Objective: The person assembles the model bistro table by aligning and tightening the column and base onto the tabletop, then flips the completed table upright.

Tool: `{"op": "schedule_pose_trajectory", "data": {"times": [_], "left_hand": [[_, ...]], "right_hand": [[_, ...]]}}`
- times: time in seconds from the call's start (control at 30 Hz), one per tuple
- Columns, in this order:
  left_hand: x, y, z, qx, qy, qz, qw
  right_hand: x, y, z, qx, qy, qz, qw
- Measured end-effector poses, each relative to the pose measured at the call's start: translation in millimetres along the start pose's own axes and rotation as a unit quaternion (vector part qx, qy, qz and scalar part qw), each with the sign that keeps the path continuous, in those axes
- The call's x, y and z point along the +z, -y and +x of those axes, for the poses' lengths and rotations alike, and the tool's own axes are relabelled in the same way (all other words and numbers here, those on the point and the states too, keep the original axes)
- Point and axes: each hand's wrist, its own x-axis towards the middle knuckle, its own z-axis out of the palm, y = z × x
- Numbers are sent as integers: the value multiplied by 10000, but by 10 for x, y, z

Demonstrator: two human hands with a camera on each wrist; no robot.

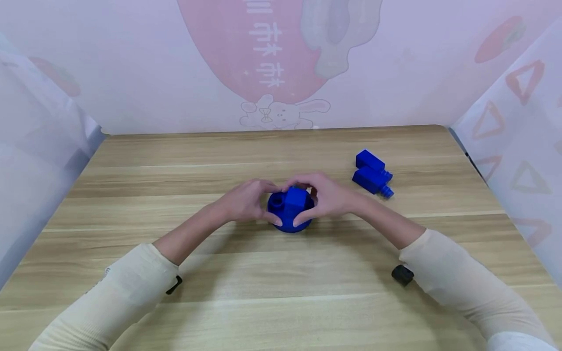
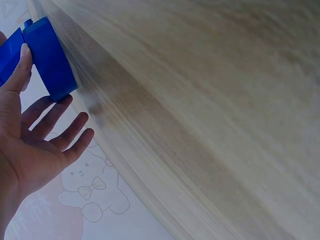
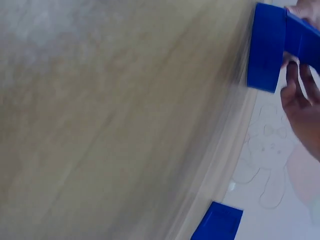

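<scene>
A round blue base (image 1: 290, 227) lies on the table at the centre of the head view, with a ring-shaped socket (image 1: 277, 201) showing on its left part. A rectangular blue block (image 1: 296, 197) stands up from the base's right part. My left hand (image 1: 249, 201) holds the base by its left side, thumb in front and fingers behind; in the left wrist view two fingertips touch the rim. My right hand (image 1: 334, 197) pinches the block between thumb and fingers, seen also in the right wrist view. The joint between block and base is hidden.
Two more blue blocks with threaded ends, a rear one (image 1: 370, 159) and a front one (image 1: 369, 179), lie side by side to the right. The wooden table (image 1: 281, 302) ends at a printed cloth wall (image 1: 153, 73). Cloth also hangs at both sides.
</scene>
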Motion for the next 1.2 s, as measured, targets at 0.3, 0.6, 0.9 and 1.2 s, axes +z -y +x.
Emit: {"op": "schedule_pose_trajectory", "data": {"times": [0.3, 0.6, 0.9, 1.2], "left_hand": [[0, -9, -3, -112, 70, 69, 9999], [-12, -4, 1, -48, 16, 74, 10000], [-17, -10, 2, -101, 68, 96, 9999], [-18, -10, -2, -210, 145, 121, 9996]], "right_hand": [[-71, -26, -40, 102, 181, 569, 9982], [67, 68, -44, -27, -490, -953, 9942], [-64, 14, -106, -129, 690, 146, 9974], [-99, 10, -106, 77, 560, 413, 9975]]}}
